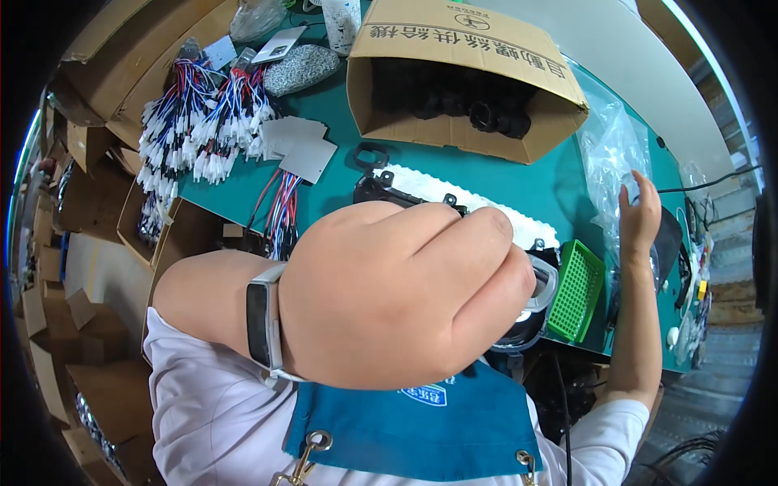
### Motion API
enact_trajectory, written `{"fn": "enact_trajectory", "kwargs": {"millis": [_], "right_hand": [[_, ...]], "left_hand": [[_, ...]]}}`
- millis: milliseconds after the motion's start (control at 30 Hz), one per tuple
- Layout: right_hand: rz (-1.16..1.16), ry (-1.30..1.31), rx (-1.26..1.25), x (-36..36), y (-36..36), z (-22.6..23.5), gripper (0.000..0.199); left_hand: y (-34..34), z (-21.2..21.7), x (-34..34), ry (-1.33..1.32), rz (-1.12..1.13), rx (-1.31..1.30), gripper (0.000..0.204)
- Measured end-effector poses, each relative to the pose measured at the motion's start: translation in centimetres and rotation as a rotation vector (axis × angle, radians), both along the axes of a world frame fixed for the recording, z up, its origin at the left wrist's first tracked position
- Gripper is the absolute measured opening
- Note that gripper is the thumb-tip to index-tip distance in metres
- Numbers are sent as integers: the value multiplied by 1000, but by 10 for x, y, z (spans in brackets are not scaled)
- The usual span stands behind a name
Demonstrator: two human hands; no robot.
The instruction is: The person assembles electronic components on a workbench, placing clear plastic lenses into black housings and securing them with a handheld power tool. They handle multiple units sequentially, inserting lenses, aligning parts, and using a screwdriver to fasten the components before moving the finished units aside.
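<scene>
My left hand [405, 292] is raised close to the camera, its fingers curled closed with the back of the hand showing. Whatever it may hold is hidden. A grey band with a dark face [259, 324] circles that wrist. Behind the hand, a black plastic housing [381, 190] lies partly covered on a white padded sheet [494, 204]. A rounded grey and black part [541, 283] shows just past the knuckles. Out to the right, my right hand [642, 212] reaches over the table beside a clear plastic bag [608, 146], fingers apart, with nothing visible in them.
A cardboard box [454, 40] of black round parts stands at the back. Bundled wires with white connectors [203, 130] hang at the left, near grey plates [304, 150] and a speckled stone [301, 69]. A green basket [577, 292] sits right of centre; a black ring [371, 155] lies behind.
</scene>
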State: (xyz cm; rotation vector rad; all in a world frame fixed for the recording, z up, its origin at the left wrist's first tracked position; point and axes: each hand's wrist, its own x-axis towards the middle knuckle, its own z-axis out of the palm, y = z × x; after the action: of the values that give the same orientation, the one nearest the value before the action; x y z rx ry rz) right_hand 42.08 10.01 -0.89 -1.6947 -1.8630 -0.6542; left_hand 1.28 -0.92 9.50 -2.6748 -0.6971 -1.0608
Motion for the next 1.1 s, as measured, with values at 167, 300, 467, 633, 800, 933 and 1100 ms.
{"fn": "enact_trajectory", "kwargs": {"millis": [167, 300, 467, 633, 800, 933, 1100], "right_hand": [[159, 413, 57, -28, -37, 24, 32], [490, 576, -36, -80, -93, 40, 38], [676, 339, -311, -133, -134, 44, 54], [699, 381, -200, -137, -136, 28, 68], [708, 372, -176, -137, -137, 31, 66], [724, 352, -137, -137, -141, 35, 57], [765, 318, -83, -135, -147, 40, 40]], "left_hand": [[-5, 4, -3, 8, -23, -55, 34], [-2, 0, -20, 110, 89, -305, 37], [14, -30, -46, 226, 442, -548, 34], [22, -42, -52, 322, 497, -612, 32], [26, -41, -43, 334, 401, -647, 33], [27, -41, -36, 382, 340, -681, 36], [33, -41, -33, 450, 257, -689, 38]]}}
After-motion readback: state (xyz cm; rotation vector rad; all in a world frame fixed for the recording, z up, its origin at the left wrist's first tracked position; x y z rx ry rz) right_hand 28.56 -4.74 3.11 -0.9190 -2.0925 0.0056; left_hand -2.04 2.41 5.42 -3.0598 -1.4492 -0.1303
